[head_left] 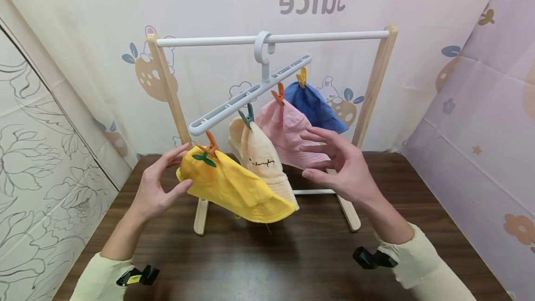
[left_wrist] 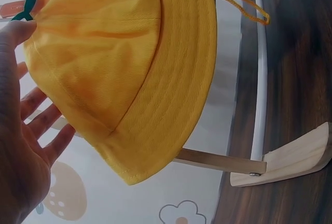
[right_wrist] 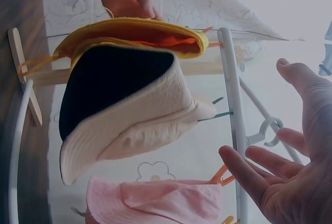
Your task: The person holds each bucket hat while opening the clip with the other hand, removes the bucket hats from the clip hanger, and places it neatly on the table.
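A small wooden rack [head_left: 169, 87] with a white rail [head_left: 317, 37] stands on the dark table. From the rail hangs a pale grey hanger [head_left: 251, 94] with pegs. Clipped to it are a yellow hat [head_left: 234, 185] [left_wrist: 124, 73] [right_wrist: 129, 32], a cream hat [head_left: 261, 161] [right_wrist: 129, 110], a pink hat [head_left: 288, 129] [right_wrist: 155, 200] and a blue hat [head_left: 315, 106]. My left hand [head_left: 160, 182] [left_wrist: 21, 130] is open beside the yellow hat, its thumb touching the hat's crown. My right hand [head_left: 338, 164] [right_wrist: 282, 167] hovers open near the pink hat, touching nothing.
The dark wooden table [head_left: 267, 259] carries the rack's feet [head_left: 200, 217]. Printed fabric backdrops [head_left: 83, 59] close in the back and both sides. A white lower bar [head_left: 313, 192] [left_wrist: 261, 79] joins the rack's legs.
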Tool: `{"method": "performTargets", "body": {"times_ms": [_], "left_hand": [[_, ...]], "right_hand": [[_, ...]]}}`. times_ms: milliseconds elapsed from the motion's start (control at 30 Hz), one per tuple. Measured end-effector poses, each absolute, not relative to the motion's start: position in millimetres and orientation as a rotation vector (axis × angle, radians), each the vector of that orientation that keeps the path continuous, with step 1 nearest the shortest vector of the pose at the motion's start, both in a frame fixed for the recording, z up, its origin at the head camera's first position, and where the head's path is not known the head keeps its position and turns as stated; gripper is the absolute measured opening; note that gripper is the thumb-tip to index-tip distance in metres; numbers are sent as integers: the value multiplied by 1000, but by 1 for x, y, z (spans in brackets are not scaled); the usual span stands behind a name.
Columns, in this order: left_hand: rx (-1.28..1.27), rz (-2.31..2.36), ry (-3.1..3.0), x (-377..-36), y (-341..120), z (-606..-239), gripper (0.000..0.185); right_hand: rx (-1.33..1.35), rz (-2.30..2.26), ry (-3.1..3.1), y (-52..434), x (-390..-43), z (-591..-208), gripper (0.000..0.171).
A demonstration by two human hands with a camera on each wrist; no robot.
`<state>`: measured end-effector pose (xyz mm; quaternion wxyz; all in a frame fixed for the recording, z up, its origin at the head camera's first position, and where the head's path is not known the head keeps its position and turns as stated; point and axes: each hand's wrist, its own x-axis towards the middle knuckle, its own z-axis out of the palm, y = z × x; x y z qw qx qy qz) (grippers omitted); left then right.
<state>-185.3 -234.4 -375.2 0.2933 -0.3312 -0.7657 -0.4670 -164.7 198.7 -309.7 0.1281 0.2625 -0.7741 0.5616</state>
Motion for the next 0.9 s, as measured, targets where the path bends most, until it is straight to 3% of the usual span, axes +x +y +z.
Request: {"method": "performTargets", "body": {"times_ms": [633, 900], "left_hand": [[-902, -1253, -2081, -184, -219, -380, 86], [-884, -1279, -2108, -181, -211, -383, 79]], "right_hand": [[841, 1702, -2262, 191, -163, -305, 82], [867, 1709, -2262, 189, -163, -305, 81]]}}
